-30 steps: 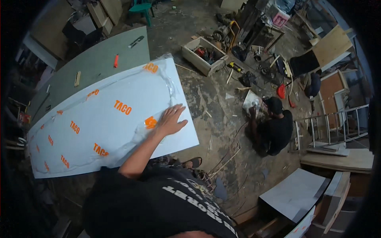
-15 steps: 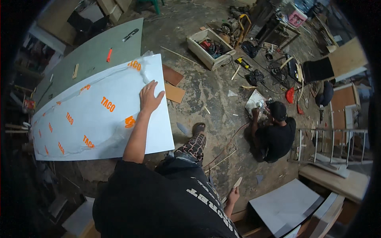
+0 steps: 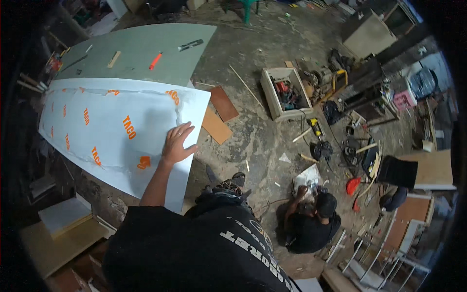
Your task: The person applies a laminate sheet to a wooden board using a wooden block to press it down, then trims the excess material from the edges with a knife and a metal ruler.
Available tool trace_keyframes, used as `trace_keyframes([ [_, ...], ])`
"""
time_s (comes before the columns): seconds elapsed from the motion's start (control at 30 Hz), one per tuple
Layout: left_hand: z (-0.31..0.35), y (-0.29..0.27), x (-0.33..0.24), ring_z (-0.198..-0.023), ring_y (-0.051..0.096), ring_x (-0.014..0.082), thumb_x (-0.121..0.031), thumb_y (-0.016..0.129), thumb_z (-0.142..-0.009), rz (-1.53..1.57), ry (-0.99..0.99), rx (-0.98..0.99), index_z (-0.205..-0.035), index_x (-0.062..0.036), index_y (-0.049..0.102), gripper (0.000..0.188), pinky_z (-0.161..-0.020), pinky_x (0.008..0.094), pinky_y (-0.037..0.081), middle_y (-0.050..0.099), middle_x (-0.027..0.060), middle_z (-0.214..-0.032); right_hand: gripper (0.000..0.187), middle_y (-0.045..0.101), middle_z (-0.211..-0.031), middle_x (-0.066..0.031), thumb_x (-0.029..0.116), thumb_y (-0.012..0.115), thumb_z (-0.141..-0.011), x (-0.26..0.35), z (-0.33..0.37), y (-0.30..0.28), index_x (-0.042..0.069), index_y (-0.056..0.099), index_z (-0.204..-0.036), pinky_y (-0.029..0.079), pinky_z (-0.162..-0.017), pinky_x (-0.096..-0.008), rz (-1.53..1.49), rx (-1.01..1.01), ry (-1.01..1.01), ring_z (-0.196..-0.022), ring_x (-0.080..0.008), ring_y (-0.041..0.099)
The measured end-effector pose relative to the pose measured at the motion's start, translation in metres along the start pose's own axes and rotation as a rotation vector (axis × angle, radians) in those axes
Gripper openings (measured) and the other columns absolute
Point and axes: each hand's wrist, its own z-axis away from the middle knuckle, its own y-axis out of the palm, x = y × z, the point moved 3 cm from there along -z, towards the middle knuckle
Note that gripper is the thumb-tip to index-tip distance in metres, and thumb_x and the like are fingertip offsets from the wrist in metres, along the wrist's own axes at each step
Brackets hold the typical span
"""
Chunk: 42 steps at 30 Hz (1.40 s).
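Observation:
My left hand (image 3: 178,144) rests on the right end of a large white panel (image 3: 192,109), fingers spread and lying flat near its edge. Wrinkled clear film (image 3: 131,97) with orange print covers most of that panel. Beyond it a grey-green board (image 3: 136,44) bears an orange-red cutter-like tool (image 3: 155,61), a short strip of wood (image 3: 114,59) and a dark flat tool (image 3: 190,45). My right hand is out of the picture.
Brown board offcuts (image 3: 216,125) lie by the panel's right end. On the floor stands a wooden box (image 3: 276,95) of tools, near a yellow-black power tool (image 3: 316,127) and cables. A person in black (image 3: 314,224) crouches at right, working over a pale sheet.
The view has swung, so the scene sits differently in it. My right hand, which held a pale wedge-like piece of wood, has left the picture. My left hand stays on the panel.

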Motion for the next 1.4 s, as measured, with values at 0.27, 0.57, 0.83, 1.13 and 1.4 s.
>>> trace_keyframes([
  [0.27,-0.012,0.001,-0.001,-0.138,0.037,0.032,-0.046,0.064,-0.087,-0.045,-0.188,-0.024,-0.141,-0.0103,0.05,0.066,-0.114,0.0508,0.027,0.043,0.0103,-0.151,0.03,0.063,-0.086,-0.0099,0.032,0.057,-0.097,0.108,-0.234,-0.137,0.003,0.06,-0.09,0.047,-0.063,-0.033,0.193,0.002,-0.282,-0.069,-0.0212,0.052],
  [0.57,-0.021,0.002,0.033,-0.135,0.039,0.04,-0.038,0.072,-0.081,-0.139,-0.64,-0.338,-0.142,-0.0036,0.045,0.076,-0.114,0.0554,0.027,0.042,0.0212,-0.148,0.033,0.071,-0.097,-0.0138,0.025,0.062,-0.092,0.395,-0.456,-0.15,0.003,0.067,-0.116,0.05,-0.076,-0.0367,0.232,0.135,-0.63,-0.085,-0.024,0.062],
  [0.83,-0.05,0.011,0.044,-0.144,0.031,0.0297,-0.036,0.064,-0.086,-0.324,-1.259,-0.468,-0.148,-0.0132,0.041,0.069,-0.118,0.0553,0.021,0.036,0.0083,-0.156,0.039,0.066,-0.109,-0.0179,0.025,0.066,-0.087,0.671,-0.551,-0.107,0.007,0.063,-0.121,0.051,-0.081,-0.0449,0.788,0.322,-1.323,-0.096,-0.0342,0.062],
  [1.13,-0.056,0.005,0.038,-0.142,0.035,0.0304,-0.033,0.061,-0.085,-0.349,-1.321,-0.547,-0.149,-0.0161,0.042,0.069,-0.116,0.056,0.022,0.039,0.0081,-0.155,0.056,0.044,-0.147,-0.0211,0.027,0.063,-0.093,1.108,-0.42,-0.006,0.019,0.046,-0.146,0.04,-0.103,-0.0568,0.608,0.287,-1.871,-0.126,-0.0455,0.046],
  [1.4,-0.067,-0.001,0.036,-0.14,0.039,0.0297,-0.034,0.063,-0.081,-0.282,-1.34,-0.605,-0.145,-0.0173,0.046,0.069,-0.115,0.0562,0.026,0.045,0.0089,-0.15,0.054,0.046,-0.145,-0.02,0.03,0.067,-0.091,1.203,-0.349,0.121,0.018,0.052,-0.141,0.047,-0.097,-0.0537,0.844,0.084,-2.208,-0.125,-0.044,0.048],
])
